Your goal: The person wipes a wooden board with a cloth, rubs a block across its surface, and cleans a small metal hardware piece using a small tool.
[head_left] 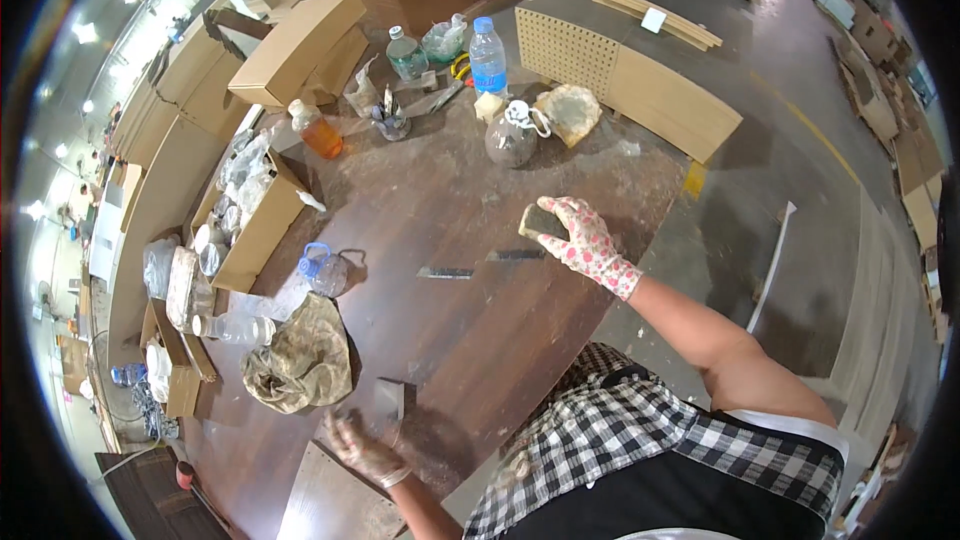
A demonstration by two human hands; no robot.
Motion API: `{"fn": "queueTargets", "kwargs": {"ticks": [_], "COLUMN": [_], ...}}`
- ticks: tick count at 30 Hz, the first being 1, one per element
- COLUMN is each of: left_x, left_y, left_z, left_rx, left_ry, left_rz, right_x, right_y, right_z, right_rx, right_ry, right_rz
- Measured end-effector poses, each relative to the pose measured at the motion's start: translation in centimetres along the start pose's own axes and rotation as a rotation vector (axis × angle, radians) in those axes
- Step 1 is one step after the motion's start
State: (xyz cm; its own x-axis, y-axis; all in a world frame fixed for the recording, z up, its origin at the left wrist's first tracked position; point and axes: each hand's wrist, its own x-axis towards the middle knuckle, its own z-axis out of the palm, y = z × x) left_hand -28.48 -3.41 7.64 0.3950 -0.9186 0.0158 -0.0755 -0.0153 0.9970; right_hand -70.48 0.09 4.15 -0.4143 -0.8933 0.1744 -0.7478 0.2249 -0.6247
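My right hand (592,245), in a white glove with pink and red dots, is over the right part of the brown tabletop (440,330). Its thumb and fingers close round a small block (541,223) with a pale edge and a darker face. Two thin dark strips (445,273) lie left of that hand. At the near edge, my left hand (362,450), in a pale glove, is smeared by motion and its fingers cannot be made out. It hovers by a flat light board (330,502) and a small grey angled piece (392,400).
A crumpled camouflage cloth (300,355) lies left, beside a clear bottle (235,328) and a blue-capped jug (322,270). An open carton (250,230) holds plastic bags. At the back stand an amber bottle (316,130), a blue-capped water bottle (488,58), a tied bag (512,140) and stacked panels (650,80).
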Motion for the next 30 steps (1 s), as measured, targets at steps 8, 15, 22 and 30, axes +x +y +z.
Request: {"fn": "queueTargets", "kwargs": {"ticks": [8, 15, 22, 30], "left_x": [-8.1, -8.7, -7.5, -7.7], "left_y": [3.5, 3.5, 3.3, 4.2], "left_z": [12.5, 16.4, 20.8, 23.4], "left_rx": [-0.196, -0.103, -0.314, -0.725], "left_ry": [-0.286, -0.356, -0.465, -0.524], "left_rz": [-0.231, -0.339, -0.501, -0.767], "right_x": [8.3, 13.8, 19.2, 20.4], "right_y": [-0.9, 0.9, 2.0, -5.4], "right_z": [2.6, -4.1, -5.2, -4.4], "right_rx": [-0.008, 0.151, -0.153, 0.000], "right_ry": [-0.134, 0.142, -0.046, 0.004], "right_rz": [-0.230, -0.131, -0.231, -0.504]}}
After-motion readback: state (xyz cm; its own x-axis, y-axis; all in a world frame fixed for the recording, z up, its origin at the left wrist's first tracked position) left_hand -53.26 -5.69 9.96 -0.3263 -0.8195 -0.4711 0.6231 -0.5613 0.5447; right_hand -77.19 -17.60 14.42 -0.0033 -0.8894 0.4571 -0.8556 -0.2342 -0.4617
